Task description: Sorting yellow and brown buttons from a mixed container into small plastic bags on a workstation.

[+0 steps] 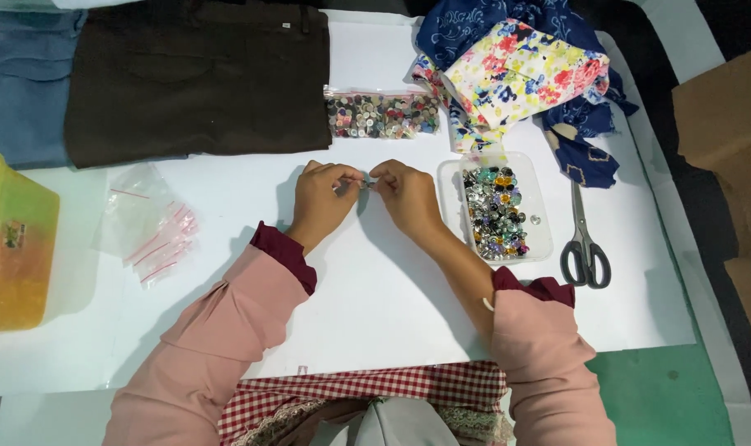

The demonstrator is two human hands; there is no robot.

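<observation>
Head camera looks straight down on a white table top (375, 306), where the person's left hand (322, 202) and right hand (404, 198) meet fingertip to fingertip over the bare surface. Both are pinched narrow on one small button (364, 185), a dark, glinting speck held between the two sets of thumb and forefinger; it is too small to say whether it is one piece or two pressed together. A thing this tiny is best handled as it is here, I judge: both hands low over the table, so that if it slips it drops onto the white surface and not into the lap, and turned with the fingertips alone. Just beside the right hand lies a clear plastic tray (541, 248) of mixed shiny buttons, close enough that a careless wrist could nudge it. Beyond the hands sits a zip bag of buttons (382, 116), touching the edge of folded dark brown trousers (198, 78), with folded blue jeans (24, 78) further left. A heap of floral fabric (520, 70) lies past the tray, scissors (584, 244) to the right of it, well clear of the fingers. Small empty zip bags (148, 227) and a yellow plastic box (12, 239) lie to the left.
</observation>
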